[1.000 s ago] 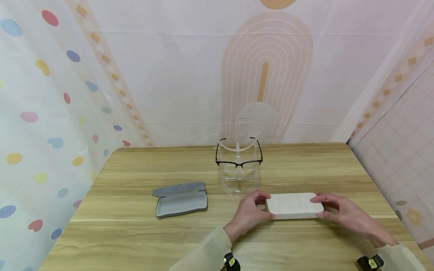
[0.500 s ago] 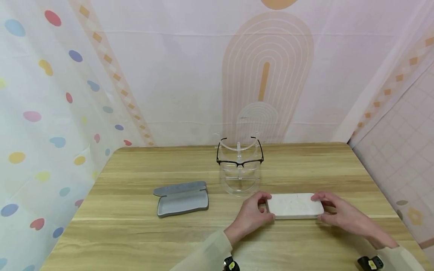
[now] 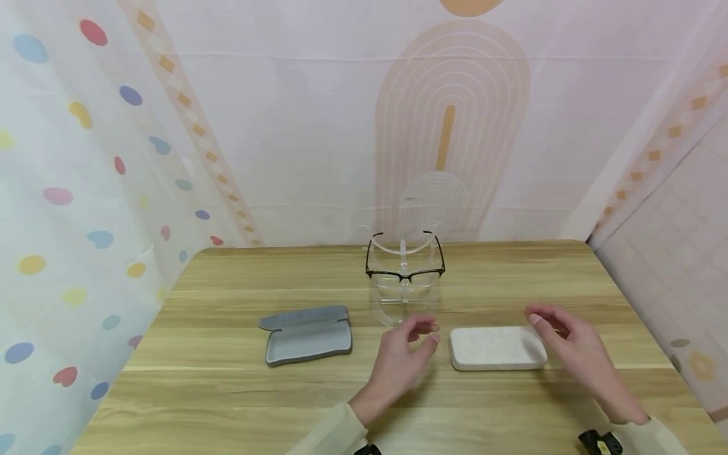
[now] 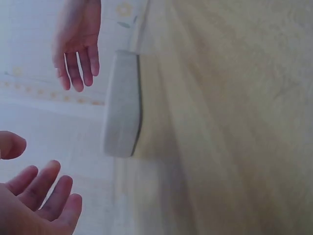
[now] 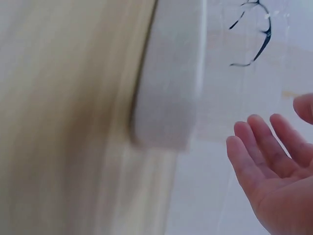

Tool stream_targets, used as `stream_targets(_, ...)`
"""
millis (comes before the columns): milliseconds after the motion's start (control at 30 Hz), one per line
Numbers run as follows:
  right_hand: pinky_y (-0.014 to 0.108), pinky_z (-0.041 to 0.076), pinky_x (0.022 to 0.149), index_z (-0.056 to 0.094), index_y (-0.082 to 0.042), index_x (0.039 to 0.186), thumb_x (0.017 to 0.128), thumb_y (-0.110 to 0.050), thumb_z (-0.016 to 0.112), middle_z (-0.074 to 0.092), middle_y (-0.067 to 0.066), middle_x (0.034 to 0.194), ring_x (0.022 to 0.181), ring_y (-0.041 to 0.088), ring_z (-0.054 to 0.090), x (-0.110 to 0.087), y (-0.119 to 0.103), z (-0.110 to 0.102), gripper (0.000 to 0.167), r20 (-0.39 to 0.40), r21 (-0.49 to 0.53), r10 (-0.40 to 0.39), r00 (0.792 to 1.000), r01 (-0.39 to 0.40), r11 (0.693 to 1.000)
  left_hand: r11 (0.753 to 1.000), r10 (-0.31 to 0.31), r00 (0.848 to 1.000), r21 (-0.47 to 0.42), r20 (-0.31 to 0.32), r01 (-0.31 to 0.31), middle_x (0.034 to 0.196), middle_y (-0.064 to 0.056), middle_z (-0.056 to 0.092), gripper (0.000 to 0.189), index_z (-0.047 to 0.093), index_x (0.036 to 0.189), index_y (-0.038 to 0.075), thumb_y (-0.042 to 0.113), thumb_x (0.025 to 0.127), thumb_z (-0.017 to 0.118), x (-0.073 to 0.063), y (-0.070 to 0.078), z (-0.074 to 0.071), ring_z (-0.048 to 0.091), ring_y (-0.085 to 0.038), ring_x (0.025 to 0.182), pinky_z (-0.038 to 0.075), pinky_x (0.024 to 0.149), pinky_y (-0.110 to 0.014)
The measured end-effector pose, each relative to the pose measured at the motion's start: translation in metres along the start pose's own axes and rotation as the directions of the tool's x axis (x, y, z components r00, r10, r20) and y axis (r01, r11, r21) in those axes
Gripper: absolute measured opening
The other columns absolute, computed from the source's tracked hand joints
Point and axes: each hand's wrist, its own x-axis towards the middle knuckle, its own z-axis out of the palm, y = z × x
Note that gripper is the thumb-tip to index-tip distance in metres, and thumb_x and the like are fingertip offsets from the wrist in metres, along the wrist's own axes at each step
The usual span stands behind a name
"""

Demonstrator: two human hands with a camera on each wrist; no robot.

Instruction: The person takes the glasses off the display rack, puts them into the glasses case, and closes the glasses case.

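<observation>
White oblong case with rounded corners [image 3: 497, 349]: we count one, flat on the yellowish wood-grain counter [image 3: 244, 398], right of centre.
Bare hands: two; the left hand [image 3: 396, 361] is just beside the case's left end, the right hand [image 3: 579, 352] near its right end.
Fingers: on both hands we see them released, lightly bent, apart from the case.
Grey hinged case with pale lining [image 3: 309, 341]: one, lid up, left of the left hand.
Black-framed eyeglasses [image 3: 405, 277]: one pair, on one clear plastic stand [image 3: 403, 249].
Counter edges: we see the back edge meeting patterned cloth [image 3: 296, 126]; the white case lies well inside the right edge.
Open room: bare wood spans the grey case to the left hand, and the foreground.
</observation>
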Motion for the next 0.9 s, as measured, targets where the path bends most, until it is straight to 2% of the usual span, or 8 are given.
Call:
stream_targets(167,0.005,0.049,0.079,0.073,-0.003,0.122,0.107,-0.019,0.06,0.075,0.015,0.115,0.097,-0.013,0.061,0.002,-0.019,0.01,0.025,-0.082,0.019,-0.047,0.996,0.049,0.999,0.998,0.054,0.998,0.018,-0.043,-0.054,0.11,-0.001,0.075,0.024,0.07,0.123,0.008,0.016,0.1,0.066,0.0,0.006,-0.015,0.068,-0.015,0.107,0.055,0.099,-0.045)
stream_targets(333,0.006,0.05,0.08,0.073,-0.004,0.121,0.107,-0.018,0.059,0.076,0.013,0.113,0.097,-0.009,0.064,0.007,-0.034,0.02,0.024,-0.104,0.045,-0.084,0.991,0.089,0.995,0.994,0.105,0.988,0.038,-0.109,-0.101,0.111,-0.004,0.075,0.026,0.067,0.125,0.006,0.015,0.101,0.065,0.003,0.008,-0.03,0.068,-0.018,0.108,0.055,0.099,-0.044)
stream_targets(400,0.006,0.05,0.08,0.073,-0.005,0.121,0.108,-0.02,0.058,0.076,0.012,0.113,0.097,-0.008,0.064,0.01,-0.039,0.024,0.025,-0.107,0.05,-0.077,0.991,0.083,0.995,0.992,0.124,0.982,0.032,-0.144,-0.121,0.112,-0.006,0.075,0.025,0.067,0.125,0.004,0.012,0.101,0.065,0.006,0.007,-0.037,0.069,-0.02,0.107,0.056,0.099,-0.042)
stream_targets(600,0.007,0.05,0.082,0.072,-0.004,0.122,0.108,-0.023,0.057,0.075,0.012,0.113,0.097,-0.008,0.063,0.02,-0.051,0.035,0.028,-0.116,0.098,-0.055,0.992,0.066,0.993,0.991,0.124,0.959,-0.021,-0.255,-0.133,0.115,-0.007,0.074,0.024,0.069,0.123,0.005,0.006,0.099,0.067,0.015,0.004,-0.059,0.071,-0.024,0.105,0.058,0.094,-0.036)
stream_targets(733,0.009,0.053,0.082,0.07,-0.002,0.124,0.108,-0.02,0.057,0.074,0.015,0.114,0.096,-0.006,0.065,0.028,-0.057,0.042,0.027,-0.123,0.166,-0.07,0.99,0.09,0.982,0.988,0.141,0.939,-0.01,-0.315,-0.152,0.116,-0.01,0.073,0.023,0.069,0.121,0.003,0.005,0.098,0.068,0.02,0.003,-0.069,0.069,-0.028,0.108,0.059,0.093,-0.036)
stream_targets(800,0.009,0.052,0.083,0.07,-0.002,0.125,0.108,-0.018,0.058,0.074,0.016,0.115,0.096,-0.006,0.065,0.031,-0.061,0.046,0.027,-0.126,0.183,-0.076,0.989,0.098,0.978,0.99,0.128,0.935,-0.008,-0.332,-0.139,0.117,-0.011,0.073,0.024,0.069,0.122,0.002,0.007,0.098,0.069,0.023,0.002,-0.073,0.068,-0.029,0.111,0.059,0.094,-0.038)
stream_targets(900,0.009,0.052,0.083,0.069,-0.002,0.126,0.108,-0.018,0.058,0.074,0.016,0.117,0.098,-0.006,0.064,0.036,-0.066,0.051,0.027,-0.128,0.207,-0.074,0.989,0.1,0.973,0.994,0.094,0.939,-0.012,-0.331,-0.104,0.122,-0.014,0.07,0.028,0.068,0.126,0.001,0.01,0.099,0.068,0.026,0.001,-0.079,0.066,-0.03,0.115,0.058,0.096,-0.04)
